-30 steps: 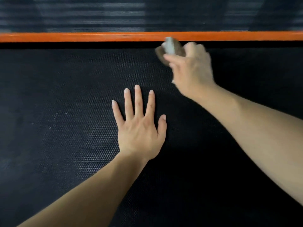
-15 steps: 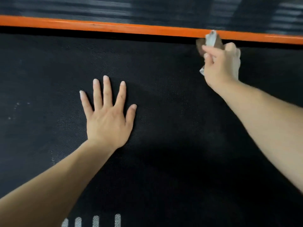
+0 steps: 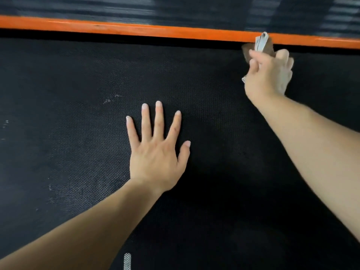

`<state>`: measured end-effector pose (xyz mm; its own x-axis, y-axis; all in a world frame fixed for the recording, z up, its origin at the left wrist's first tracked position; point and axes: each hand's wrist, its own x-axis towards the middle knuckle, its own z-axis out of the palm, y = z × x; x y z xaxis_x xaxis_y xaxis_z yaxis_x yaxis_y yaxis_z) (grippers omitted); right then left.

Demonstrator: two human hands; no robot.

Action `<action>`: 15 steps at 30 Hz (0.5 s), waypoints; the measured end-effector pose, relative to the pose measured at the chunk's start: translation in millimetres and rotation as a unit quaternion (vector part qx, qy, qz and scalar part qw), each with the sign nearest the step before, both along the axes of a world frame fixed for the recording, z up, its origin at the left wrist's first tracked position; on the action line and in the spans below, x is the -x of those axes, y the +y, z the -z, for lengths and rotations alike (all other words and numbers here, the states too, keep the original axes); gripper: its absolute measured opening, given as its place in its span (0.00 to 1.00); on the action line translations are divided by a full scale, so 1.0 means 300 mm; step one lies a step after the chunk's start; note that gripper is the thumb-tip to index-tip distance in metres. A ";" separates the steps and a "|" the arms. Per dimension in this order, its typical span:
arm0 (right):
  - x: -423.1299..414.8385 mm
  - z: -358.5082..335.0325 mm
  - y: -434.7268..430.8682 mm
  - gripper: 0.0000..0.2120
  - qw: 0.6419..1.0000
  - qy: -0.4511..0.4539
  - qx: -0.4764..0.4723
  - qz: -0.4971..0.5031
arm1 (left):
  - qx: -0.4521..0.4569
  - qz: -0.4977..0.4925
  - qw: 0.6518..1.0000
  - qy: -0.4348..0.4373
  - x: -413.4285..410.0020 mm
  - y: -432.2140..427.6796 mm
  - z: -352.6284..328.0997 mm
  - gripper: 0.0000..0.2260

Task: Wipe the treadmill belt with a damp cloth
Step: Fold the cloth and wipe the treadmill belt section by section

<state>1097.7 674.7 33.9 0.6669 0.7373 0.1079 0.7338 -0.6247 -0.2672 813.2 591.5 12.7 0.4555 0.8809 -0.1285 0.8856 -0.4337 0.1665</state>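
Observation:
The black textured treadmill belt (image 3: 81, 145) fills most of the head view. My left hand (image 3: 157, 152) lies flat on it near the middle, fingers spread, holding nothing. My right hand (image 3: 270, 75) is at the belt's far edge on the right, closed around a bunched cloth (image 3: 262, 42) that is grey-white with a brown part. The cloth's top pokes out above my fingers and touches the orange strip. Most of the cloth is hidden inside my hand.
An orange strip (image 3: 136, 30) runs across the top along the belt's far edge, with a dark ribbed side rail (image 3: 116, 6) beyond it. Pale specks (image 3: 111, 99) dot the belt to the left. A white mark (image 3: 127, 261) shows at the bottom edge.
My right hand has slid with the cloth to the right along the belt's far edge. My left hand stays flat on the belt. The view has shifted.

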 end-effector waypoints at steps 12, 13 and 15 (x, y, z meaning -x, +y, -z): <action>-0.084 0.003 -0.068 0.17 0.996 -0.009 -0.006 -0.088 | -0.011 -0.003 1.000 0.002 -0.003 -0.004 -0.004 0.31; -0.095 0.004 -0.076 0.17 0.999 -0.002 -0.005 -0.045 | -0.013 -0.005 1.000 0.001 -0.003 -0.004 -0.003 0.32; -0.020 0.005 -0.078 0.16 1.000 -0.005 0.008 -0.021 | -0.014 -0.007 1.000 -0.001 -0.004 -0.006 -0.002 0.32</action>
